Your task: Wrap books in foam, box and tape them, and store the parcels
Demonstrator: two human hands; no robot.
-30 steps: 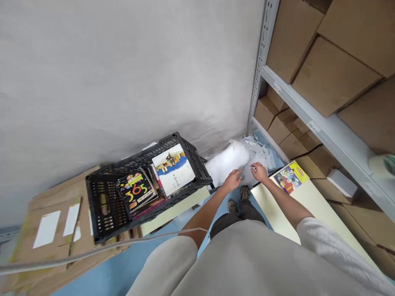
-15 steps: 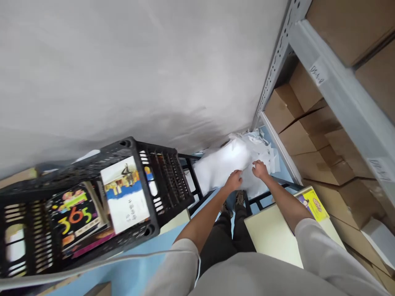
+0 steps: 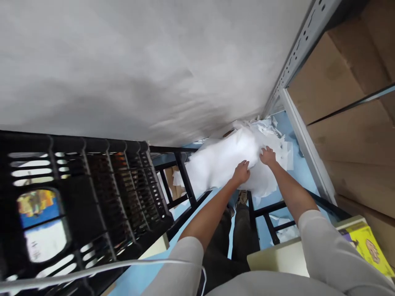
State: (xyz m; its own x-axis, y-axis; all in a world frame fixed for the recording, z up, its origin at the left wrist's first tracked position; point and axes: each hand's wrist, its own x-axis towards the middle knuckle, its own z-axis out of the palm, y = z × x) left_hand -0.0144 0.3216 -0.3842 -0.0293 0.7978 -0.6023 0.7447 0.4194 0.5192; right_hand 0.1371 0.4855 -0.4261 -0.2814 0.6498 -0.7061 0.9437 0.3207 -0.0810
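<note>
A rumpled heap of thin, soft white packing sheets (image 3: pixel 222 158) lies low in front of me, between the wall and the shelf. My left hand (image 3: pixel 241 172) is at the heap's near side, its fingers bent and closed on the white material. Slightly farther forward and to the right, my right hand (image 3: pixel 268 156) has curled fingers pressed into the same sheets. My fingertips are partly hidden in the white folds.
To the left stands a black plastic crate (image 3: pixel 92 205) with books inside. Black metal frames (image 3: pixel 185 181) flank my legs. Cardboard boxes (image 3: pixel 354 131) fill the shelf on the right. A yellow book (image 3: pixel 370 246) lies on a cream surface. A white cable (image 3: pixel 123 267) crosses low left.
Both hands have moved slightly forward and right, and the white sheets have shifted a little. My view has come closer; the crate now fills more of the left side.
</note>
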